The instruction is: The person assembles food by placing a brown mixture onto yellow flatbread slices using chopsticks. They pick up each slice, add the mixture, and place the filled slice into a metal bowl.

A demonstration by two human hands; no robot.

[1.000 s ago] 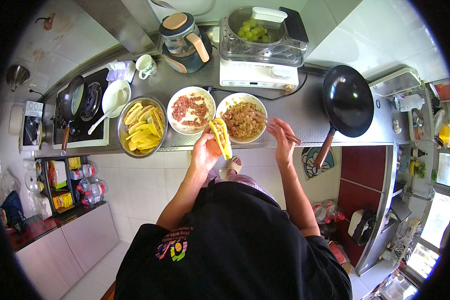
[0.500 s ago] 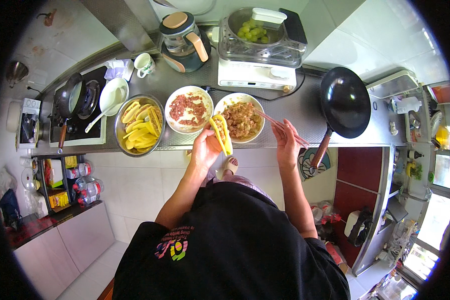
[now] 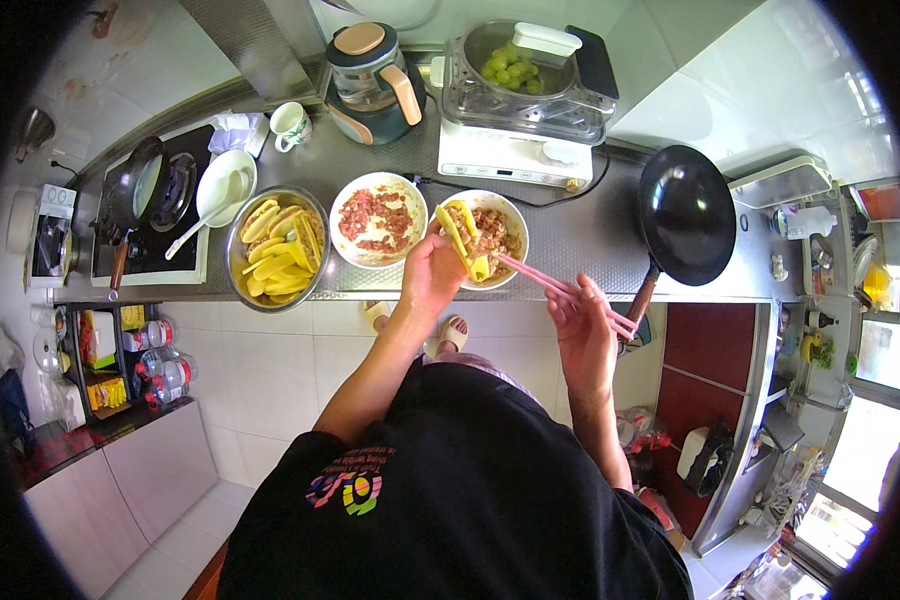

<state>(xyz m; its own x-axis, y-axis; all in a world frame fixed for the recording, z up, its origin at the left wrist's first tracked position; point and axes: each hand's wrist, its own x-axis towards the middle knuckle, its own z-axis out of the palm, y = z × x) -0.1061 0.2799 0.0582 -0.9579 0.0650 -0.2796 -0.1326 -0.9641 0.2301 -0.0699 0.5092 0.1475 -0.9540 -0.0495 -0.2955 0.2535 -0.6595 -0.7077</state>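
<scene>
My left hand (image 3: 432, 277) is closed around a long yellow split vegetable piece (image 3: 451, 230), tilted over the near left side of a white bowl. Brownish minced filling (image 3: 500, 228) lies in that bowl (image 3: 523, 252). Pink chopsticks (image 3: 545, 281) are gripped in my right hand (image 3: 583, 338), their tips reaching the bowl's contents beside the vegetable. Just left stands a second white bowl (image 3: 348, 252) with reddish minced meat (image 3: 378, 220). Farther left, a metal bowl (image 3: 234, 270) holds several yellow vegetable pieces (image 3: 282, 262), some of them filled.
A black wok (image 3: 686, 215) sits at right, its wooden handle over the counter edge. Behind are a white steamer (image 3: 515, 150) with green grapes on top, an electric kettle (image 3: 370, 85) and a mug (image 3: 290, 127). At left, a white ladle bowl (image 3: 227, 185) stands by the stove (image 3: 175, 200).
My left hand has moved slightly right and up, bringing the vegetable over the filling bowl. My right hand has come lower, and the chopsticks now point into the bowl by the vegetable.
</scene>
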